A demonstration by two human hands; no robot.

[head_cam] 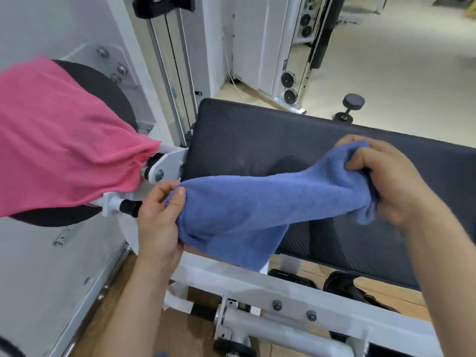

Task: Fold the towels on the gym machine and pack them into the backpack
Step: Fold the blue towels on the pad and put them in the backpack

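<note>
A blue towel (247,210) stretches between my two hands just above the black padded bench (257,135) of the gym machine. My left hand (157,220) pinches its left end, thumb on top. My right hand (391,176) grips the bunched right end over the pad. The towel's lower edge hangs past the pad's near edge. A pink towel (59,140) is draped over a black round pad at the left. No backpack shows in this view.
The machine's white frame (257,287) and bolts run below the bench. A white weight-stack column with cables (177,73) rises behind. A dumbbell (350,106) lies on the floor beyond the bench. Dark shoes (345,284) sit under the pad.
</note>
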